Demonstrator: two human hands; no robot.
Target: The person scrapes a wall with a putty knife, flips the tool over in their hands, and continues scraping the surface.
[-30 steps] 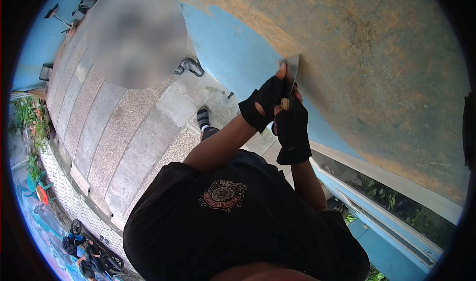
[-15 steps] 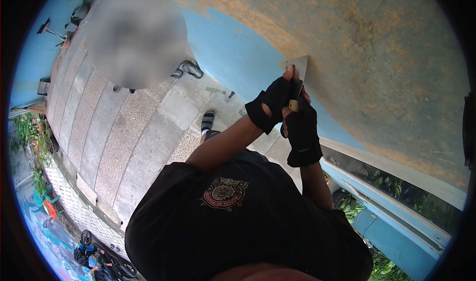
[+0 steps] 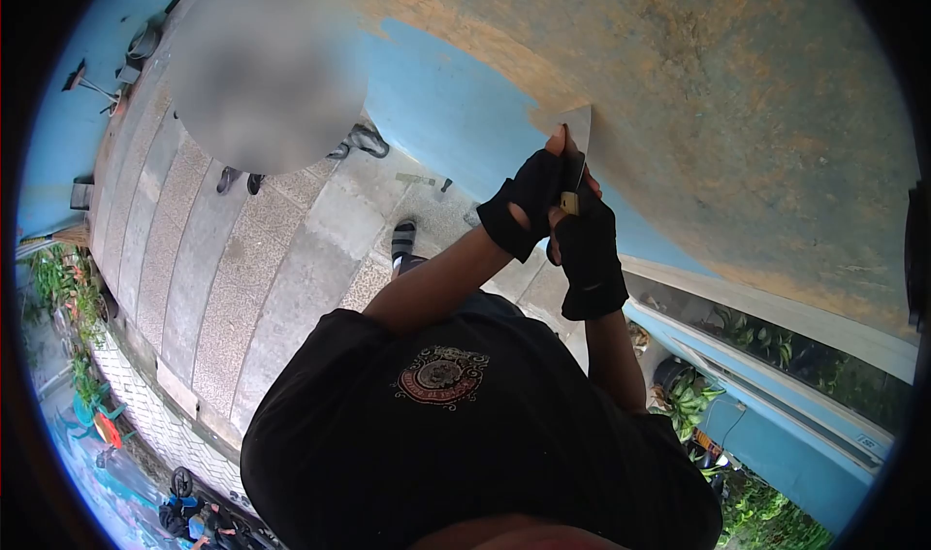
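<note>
Both my hands wear black fingerless gloves and hold one scraper (image 3: 579,131), a wide metal blade with a light handle end. My left hand (image 3: 536,189) is closed on it, with a finger stretched up along the blade. Just to the right and lower, my right hand (image 3: 588,244) wraps round the handle. The blade's far edge meets the wall (image 3: 679,133), where bare grey-brown patches border light blue paint (image 3: 456,94).
On the tiled floor (image 3: 281,288) lie a flat strip (image 3: 415,178) and a small dark tool (image 3: 446,185). A blurred round patch hides the upper left; sandalled feet (image 3: 240,180) show below it. A window ledge (image 3: 776,327) runs at the right.
The hands and scraper have shifted slightly left and up in view, still against the wall. More of the sandalled feet shows below the blurred patch.
</note>
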